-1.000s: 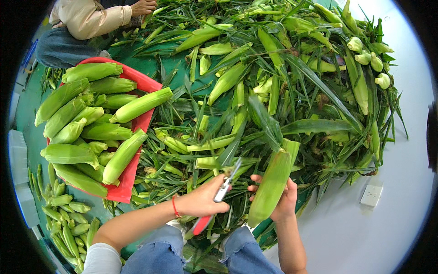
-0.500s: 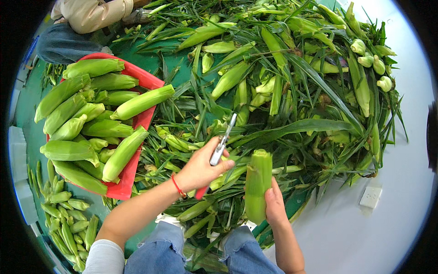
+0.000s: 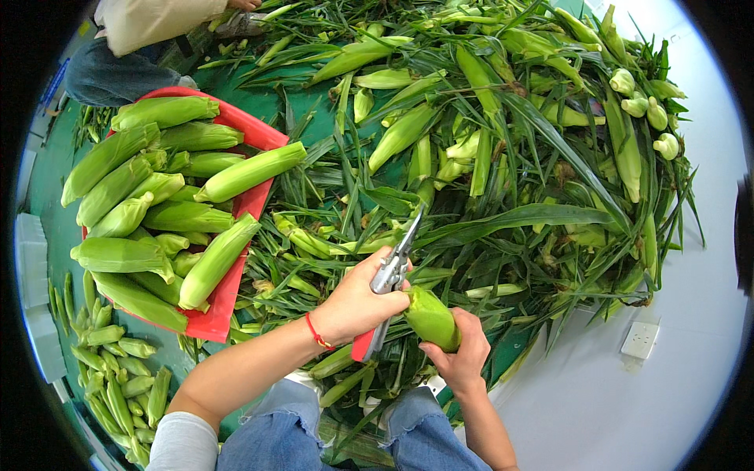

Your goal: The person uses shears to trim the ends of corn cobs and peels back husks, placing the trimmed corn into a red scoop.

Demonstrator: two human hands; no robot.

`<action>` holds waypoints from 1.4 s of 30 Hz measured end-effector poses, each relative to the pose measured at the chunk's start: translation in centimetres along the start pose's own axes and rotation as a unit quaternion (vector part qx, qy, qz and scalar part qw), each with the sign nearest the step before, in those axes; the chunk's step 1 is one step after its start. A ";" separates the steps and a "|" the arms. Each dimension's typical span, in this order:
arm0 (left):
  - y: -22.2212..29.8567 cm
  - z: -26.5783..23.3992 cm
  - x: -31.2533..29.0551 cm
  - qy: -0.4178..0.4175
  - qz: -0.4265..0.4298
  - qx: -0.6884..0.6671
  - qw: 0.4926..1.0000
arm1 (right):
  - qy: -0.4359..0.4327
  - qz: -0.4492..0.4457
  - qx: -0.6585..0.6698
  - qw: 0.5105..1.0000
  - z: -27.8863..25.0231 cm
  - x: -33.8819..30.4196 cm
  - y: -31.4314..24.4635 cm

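the person's left hand was closed around silver metal pruning shears with red on the handle, the blades pointing up and to the right. the right hand was wrapped around the lower part of a plump, light green ear of corn in its husk, held tilted above the green floor. the left thumb was at the ear's upper end; whether it touched could not be told. a thin red cord bracelet circled the left wrist.

a shallow red plastic tray stood toward the floor's left edge, piled with green husked ears, one jutting over its rim near the far right corner. slimmer green ears lay below its near edge. a tangled heap of long dark green leaves and ears spread to the floor's right edge, along the white wall.
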State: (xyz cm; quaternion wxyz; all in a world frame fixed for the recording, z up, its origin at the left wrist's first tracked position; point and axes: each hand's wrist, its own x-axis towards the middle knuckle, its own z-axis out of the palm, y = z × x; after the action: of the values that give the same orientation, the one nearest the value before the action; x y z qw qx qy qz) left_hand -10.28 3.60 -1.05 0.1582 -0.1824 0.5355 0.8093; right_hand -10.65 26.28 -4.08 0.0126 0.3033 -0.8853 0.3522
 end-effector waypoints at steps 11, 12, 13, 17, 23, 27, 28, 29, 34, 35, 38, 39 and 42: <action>3.0 1.9 -1.4 0.071 -0.090 -0.246 0.963 | -0.032 0.178 0.361 0.915 2.8 2.9 -2.7; 2.9 2.2 -1.3 0.063 -0.086 -0.285 0.952 | -0.036 0.202 0.428 0.880 3.1 3.0 -2.3; 2.7 2.4 -1.4 0.058 -0.082 -0.307 0.946 | -0.022 0.207 0.514 0.832 3.9 2.8 -1.8; 0.9 1.7 -1.9 -0.050 -0.044 -0.442 0.895 | -0.032 0.402 0.725 0.558 4.7 3.0 -3.3; 1.2 1.4 -2.6 -0.061 -0.054 -0.481 0.873 | -0.025 0.369 0.680 0.633 4.6 2.6 -3.2; 0.2 0.9 -2.5 -0.077 -0.044 -0.494 0.865 | 0.008 0.307 0.572 0.761 4.4 2.6 -2.8; 0.4 1.1 -2.6 -0.063 -0.038 -0.481 0.874 | 0.004 0.276 0.554 0.786 4.2 2.8 -2.8; 0.6 1.4 -2.7 -0.050 -0.031 -0.468 0.882 | 0.000 0.245 0.534 0.809 4.0 3.0 -2.7; 2.2 1.6 -3.2 -0.073 0.026 -0.328 0.942 | -0.013 0.173 0.431 0.886 2.4 3.7 -1.6; 2.3 1.4 -3.1 -0.088 0.010 -0.319 0.944 | -0.017 0.204 0.434 0.878 2.1 3.8 -1.7; 2.5 0.1 -2.9 -0.133 -0.049 -0.323 0.936 | -0.018 0.276 0.448 0.850 1.4 3.9 -1.6; 1.9 -0.9 -3.0 -0.138 -0.068 -0.307 0.939 | -0.012 0.287 0.460 0.840 1.5 3.8 -1.6; -0.7 -3.4 -3.8 -0.073 -0.037 0.016 0.997 | -0.011 0.305 0.467 0.830 1.7 3.8 -2.0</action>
State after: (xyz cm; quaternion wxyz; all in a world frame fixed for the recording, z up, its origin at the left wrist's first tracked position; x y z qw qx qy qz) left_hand -6.21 0.47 -1.11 0.2296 -0.1396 0.5279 0.8057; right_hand -12.29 22.10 -3.20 -0.2480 -0.0080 -0.6632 0.7062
